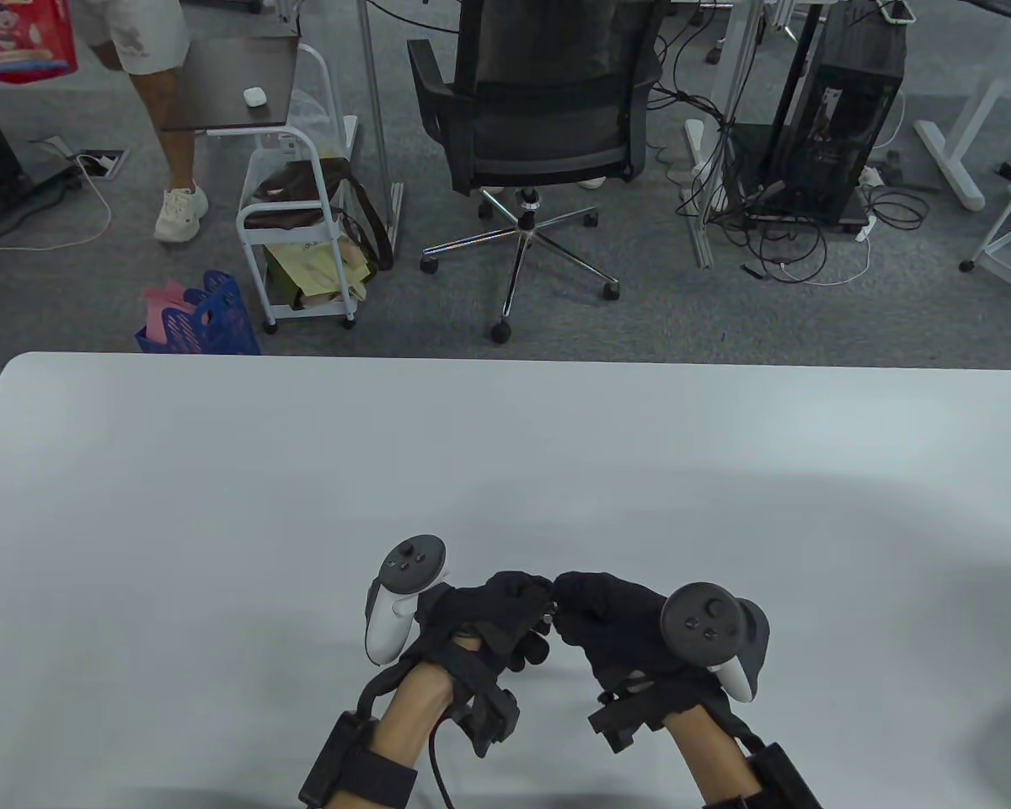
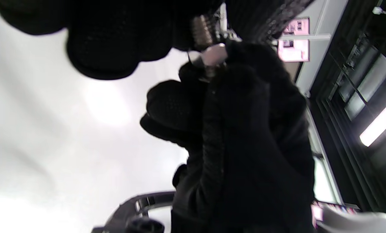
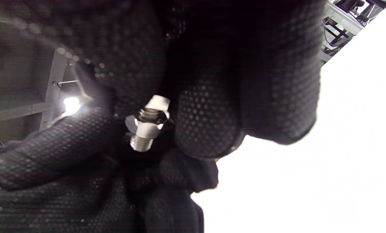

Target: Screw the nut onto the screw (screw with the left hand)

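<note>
Both gloved hands meet above the near middle of the white tabletop [image 1: 219, 506], fingertips together. The left hand [image 1: 493, 619] sits to the left, its white tracker [image 1: 396, 607] strapped on the back; the right hand [image 1: 611, 628] sits to the right, carrying a dark-topped tracker [image 1: 712, 632]. Between the two sets of fingertips, in the table view, only a small glint of metal shows.

The right wrist view shows the metal parts close up: a silver hex nut [image 3: 146, 124] sits on the thread of a silver screw [image 3: 140, 142], with a short length of thread sticking out past the nut on the near side and the screw's other end [image 3: 158, 103] running up into the glove. Dotted black fingers [image 3: 209, 126] close around the pair from both sides, so both hands are curled tight on the hardware. Which hand holds the nut and which holds the screw cannot be told for sure from these views.

In the left wrist view, threaded metal [image 2: 202, 30] passes down between dark fingers [image 2: 102, 51] to a bright hex piece [image 2: 212, 55], blurred.

Beyond the tabletop's far edge stand a black office chair [image 1: 548, 109], a white cart [image 1: 299, 227], a blue basket [image 1: 206, 320] and a dark computer tower [image 1: 842, 126] on grey carpet.
</note>
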`<state>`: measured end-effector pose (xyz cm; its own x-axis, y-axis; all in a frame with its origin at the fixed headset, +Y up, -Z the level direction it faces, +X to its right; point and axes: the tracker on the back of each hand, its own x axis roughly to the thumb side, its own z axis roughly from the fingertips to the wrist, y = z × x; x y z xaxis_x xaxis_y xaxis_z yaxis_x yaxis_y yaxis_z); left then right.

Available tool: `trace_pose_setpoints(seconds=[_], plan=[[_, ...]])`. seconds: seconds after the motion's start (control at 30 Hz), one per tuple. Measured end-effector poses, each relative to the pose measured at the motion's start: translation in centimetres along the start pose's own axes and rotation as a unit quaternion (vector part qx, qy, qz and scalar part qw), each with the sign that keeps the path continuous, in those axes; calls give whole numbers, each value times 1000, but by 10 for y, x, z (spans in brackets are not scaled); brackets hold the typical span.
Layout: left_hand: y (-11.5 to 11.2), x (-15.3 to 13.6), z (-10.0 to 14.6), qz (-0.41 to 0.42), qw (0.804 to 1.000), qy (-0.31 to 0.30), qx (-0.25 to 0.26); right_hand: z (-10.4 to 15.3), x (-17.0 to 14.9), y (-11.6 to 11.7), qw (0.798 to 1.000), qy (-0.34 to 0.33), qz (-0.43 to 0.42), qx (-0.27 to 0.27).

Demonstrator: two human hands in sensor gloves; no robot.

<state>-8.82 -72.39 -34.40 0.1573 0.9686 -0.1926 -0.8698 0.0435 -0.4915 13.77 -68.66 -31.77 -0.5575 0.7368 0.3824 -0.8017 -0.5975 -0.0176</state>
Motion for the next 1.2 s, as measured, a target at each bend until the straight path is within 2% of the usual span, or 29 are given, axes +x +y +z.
trace_pose_setpoints(seconds=[0.13, 0.27, 0.37, 0.43, 0.7, 0.83, 1.1, 1.2], plan=[[-1, 2, 0, -25, 1000, -2, -1, 1, -2, 1, 1000, 2, 2, -5], [-1, 1, -1, -16, 999, -3, -30, 1, -1, 1, 1000, -1, 9, -1], [-1, -2, -1, -1, 1000, 1, -24, 1, 0, 2, 1000, -4, 12, -4], [-1, -1, -1, -21, 1000, 3, -12, 1, 0, 2, 1000, -4, 12, -7], [-2, 2, -1, -14, 999, -7, -43, 2, 5, 0, 1000, -14, 22, -9], [-2, 0, 0, -15, 1000, 3, -15, 2, 2, -2, 1000, -6, 4, -17], [-2, 0, -1, -22, 1000, 6, -21, 1, 0, 3, 1000, 0, 2, 15], [-2, 1, -1, -13, 999, -1, -48, 1, 3, 1, 1000, -8, 6, 6]])
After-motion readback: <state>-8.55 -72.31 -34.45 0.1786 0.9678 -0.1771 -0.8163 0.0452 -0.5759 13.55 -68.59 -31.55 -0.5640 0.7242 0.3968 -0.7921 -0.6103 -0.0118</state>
